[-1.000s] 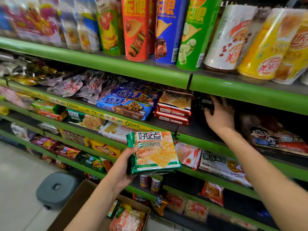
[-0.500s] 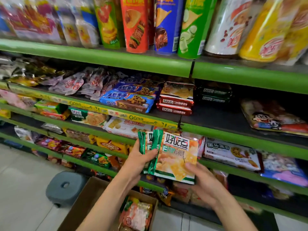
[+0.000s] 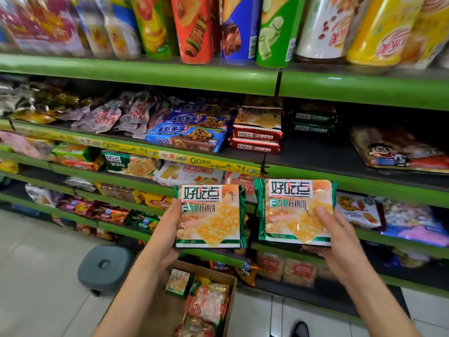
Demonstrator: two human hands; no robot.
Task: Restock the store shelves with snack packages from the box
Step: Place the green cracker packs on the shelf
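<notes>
the two packs have been split apart, left hand [image 3: 167, 229] and right hand [image 3: 340, 242] each gripping one cracker pack.

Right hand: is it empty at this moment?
No, the right hand grips a green-edged cracker pack, thumb on its front.

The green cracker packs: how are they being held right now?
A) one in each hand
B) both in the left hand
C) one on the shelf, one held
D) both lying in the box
A: the left hand grips one green cracker pack, the right hand grips the other green cracker pack.
</notes>
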